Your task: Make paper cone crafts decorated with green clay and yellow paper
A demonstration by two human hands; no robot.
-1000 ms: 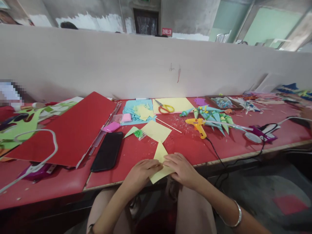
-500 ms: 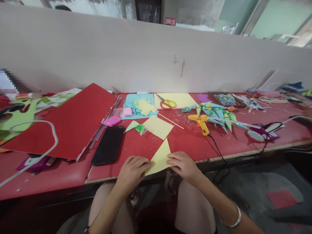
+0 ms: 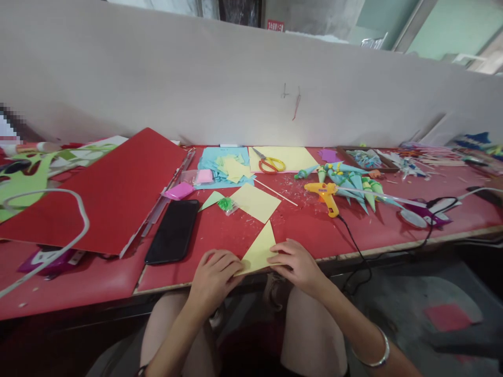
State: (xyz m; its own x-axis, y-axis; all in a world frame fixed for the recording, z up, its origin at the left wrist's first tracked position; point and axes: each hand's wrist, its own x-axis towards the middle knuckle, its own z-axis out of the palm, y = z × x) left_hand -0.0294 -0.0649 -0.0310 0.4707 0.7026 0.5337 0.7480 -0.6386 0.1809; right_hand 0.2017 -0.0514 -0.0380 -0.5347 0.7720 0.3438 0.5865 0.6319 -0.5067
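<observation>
A pale yellow sheet of paper [image 3: 260, 247], folded toward a triangle, lies at the table's front edge with its point facing away from me. My left hand [image 3: 217, 272] grips its left corner, fingers closed over the near edge. On the right side, my right hand [image 3: 295, 263] pinches the paper between thumb and fingers. Just beyond the triangle's tip is a flat yellow paper square [image 3: 256, 202]. A small bag with a green item [image 3: 227, 204] and a light green paper triangle [image 3: 212, 199] lie to the left of that square.
A black phone [image 3: 173, 231] and a large red sheet [image 3: 106, 193] lie left. Scissors [image 3: 271, 163] rest on yellow paper at the back. A yellow glue gun [image 3: 325, 197] with a cord stands right, before blue and green paper cones [image 3: 353, 180]. A thin white stick [image 3: 275, 191] lies mid-table.
The near edge of the yellow paper has been raised and folded slightly away from me, so less of its front shows. Both hands keep their hold; the view has shifted a little.
</observation>
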